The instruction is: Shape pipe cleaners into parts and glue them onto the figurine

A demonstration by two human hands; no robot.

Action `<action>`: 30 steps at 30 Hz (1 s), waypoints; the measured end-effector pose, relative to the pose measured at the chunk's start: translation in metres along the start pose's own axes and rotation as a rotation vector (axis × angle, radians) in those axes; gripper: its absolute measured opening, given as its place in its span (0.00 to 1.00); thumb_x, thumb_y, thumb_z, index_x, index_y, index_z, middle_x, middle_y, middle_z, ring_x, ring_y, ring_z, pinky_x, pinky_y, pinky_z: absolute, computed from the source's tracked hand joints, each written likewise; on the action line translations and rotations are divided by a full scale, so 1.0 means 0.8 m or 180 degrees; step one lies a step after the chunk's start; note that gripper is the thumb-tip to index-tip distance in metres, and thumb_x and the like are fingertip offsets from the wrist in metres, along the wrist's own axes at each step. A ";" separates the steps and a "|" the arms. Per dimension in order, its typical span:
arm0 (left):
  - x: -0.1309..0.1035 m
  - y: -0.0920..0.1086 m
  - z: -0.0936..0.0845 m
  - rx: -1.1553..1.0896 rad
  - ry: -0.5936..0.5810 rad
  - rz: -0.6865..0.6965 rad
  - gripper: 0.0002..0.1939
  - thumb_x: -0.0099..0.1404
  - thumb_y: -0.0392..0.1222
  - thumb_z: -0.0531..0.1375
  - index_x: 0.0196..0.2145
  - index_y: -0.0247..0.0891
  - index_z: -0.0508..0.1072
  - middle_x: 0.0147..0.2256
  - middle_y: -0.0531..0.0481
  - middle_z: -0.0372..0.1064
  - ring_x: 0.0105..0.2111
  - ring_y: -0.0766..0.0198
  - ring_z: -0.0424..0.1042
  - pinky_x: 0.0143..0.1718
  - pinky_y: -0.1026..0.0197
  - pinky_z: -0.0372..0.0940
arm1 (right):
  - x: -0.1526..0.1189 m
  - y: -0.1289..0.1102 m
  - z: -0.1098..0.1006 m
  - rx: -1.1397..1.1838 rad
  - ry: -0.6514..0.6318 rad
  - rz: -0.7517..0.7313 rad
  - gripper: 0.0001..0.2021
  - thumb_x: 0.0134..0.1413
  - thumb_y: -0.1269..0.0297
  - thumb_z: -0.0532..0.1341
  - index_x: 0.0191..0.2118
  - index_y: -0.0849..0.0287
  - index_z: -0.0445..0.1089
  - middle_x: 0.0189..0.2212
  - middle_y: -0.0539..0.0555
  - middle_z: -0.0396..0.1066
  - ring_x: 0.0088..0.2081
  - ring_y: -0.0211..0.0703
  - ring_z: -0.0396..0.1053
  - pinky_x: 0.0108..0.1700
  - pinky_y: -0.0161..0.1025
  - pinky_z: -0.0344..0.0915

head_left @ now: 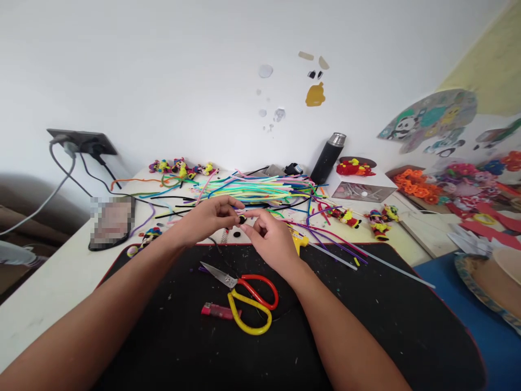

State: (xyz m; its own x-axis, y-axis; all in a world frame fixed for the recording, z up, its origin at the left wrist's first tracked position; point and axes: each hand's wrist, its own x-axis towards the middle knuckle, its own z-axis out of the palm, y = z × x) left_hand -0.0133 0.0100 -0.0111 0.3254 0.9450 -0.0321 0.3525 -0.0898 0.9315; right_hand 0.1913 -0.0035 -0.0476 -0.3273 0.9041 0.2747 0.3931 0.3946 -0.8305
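Observation:
A small black piece [242, 219] sits between the fingertips of both hands, above the far edge of the black mat [171, 336]. My left hand [214, 218] pinches it from the left, thumb against fingers. My right hand [271, 236] meets it from the right with curled fingers; its exact contact is too small to tell. Just below them lies a small black disc [236, 234]. Nearer on the mat are scissors [230, 281] with one red and one yellow handle, their blades spread a little, and a red lighter [215, 311] partly under the yellow handle.
Behind the hands lies a pile of colourful pipe cleaners [252, 187]. A yellow glue gun [300, 240] is beside my right hand. A black thermos [329, 158] leans near a white box [362, 184]. Small figures [378, 222] lie right. A woven basket [488, 288] stands far right.

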 end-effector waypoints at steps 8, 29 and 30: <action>-0.001 0.002 0.002 0.0019 -0.0194 0.0006 0.20 0.60 0.47 0.66 0.48 0.39 0.72 0.28 0.54 0.75 0.31 0.59 0.74 0.36 0.57 0.66 | 0.000 0.002 0.001 -0.0309 0.0004 -0.0149 0.10 0.64 0.61 0.64 0.49 0.52 0.76 0.23 0.46 0.68 0.25 0.41 0.65 0.31 0.37 0.55; -0.006 0.005 -0.003 -0.0255 -0.0473 -0.0412 0.17 0.59 0.55 0.69 0.32 0.37 0.79 0.28 0.52 0.76 0.28 0.63 0.70 0.33 0.62 0.66 | -0.002 -0.005 -0.001 -0.0296 0.0133 -0.0349 0.05 0.64 0.65 0.63 0.40 0.55 0.77 0.23 0.46 0.68 0.24 0.38 0.62 0.30 0.36 0.53; -0.006 0.003 -0.002 -0.0444 -0.0496 -0.0464 0.16 0.58 0.53 0.70 0.33 0.37 0.80 0.29 0.51 0.76 0.29 0.64 0.70 0.33 0.62 0.66 | -0.002 -0.005 -0.001 -0.0287 0.0141 -0.0329 0.05 0.64 0.65 0.63 0.41 0.56 0.77 0.23 0.45 0.68 0.24 0.38 0.62 0.30 0.36 0.53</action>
State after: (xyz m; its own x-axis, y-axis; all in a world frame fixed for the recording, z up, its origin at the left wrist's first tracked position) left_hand -0.0156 0.0062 -0.0079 0.4152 0.8840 -0.2150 0.2846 0.0983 0.9536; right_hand 0.1911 -0.0060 -0.0444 -0.3324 0.8635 0.3793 0.4356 0.4973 -0.7503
